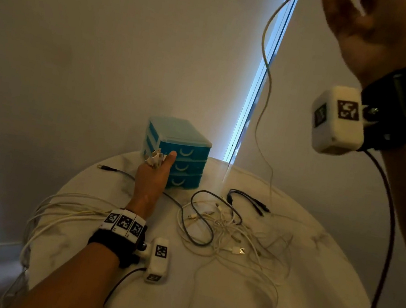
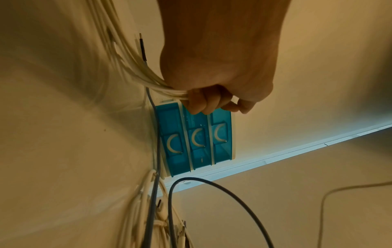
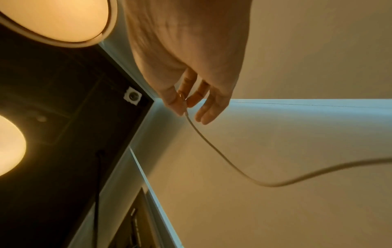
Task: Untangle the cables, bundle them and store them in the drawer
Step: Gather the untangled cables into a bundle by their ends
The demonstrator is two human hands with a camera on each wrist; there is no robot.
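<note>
A tangle of white and dark cables (image 1: 222, 226) lies on the round white table (image 1: 308, 290). My left hand (image 1: 153, 172) (image 2: 208, 100) grips a bunch of white cables (image 2: 135, 72) just in front of the blue three-drawer box (image 1: 177, 155) (image 2: 195, 139); their loops (image 1: 59, 213) trail off the table's left edge. All three drawers look shut. My right hand (image 1: 364, 17) (image 3: 186, 102) is raised high at the upper right and pinches the end of one thin white cable (image 1: 267, 78) (image 3: 212, 147), which hangs down to the pile.
A grey cable with a dark plug (image 1: 109, 168) lies left of the box. A short black split cable (image 1: 248, 199) rests right of the box. Pale wall and a bright window strip (image 1: 258, 82) stand behind. Ceiling lamps (image 3: 59, 18) show in the right wrist view.
</note>
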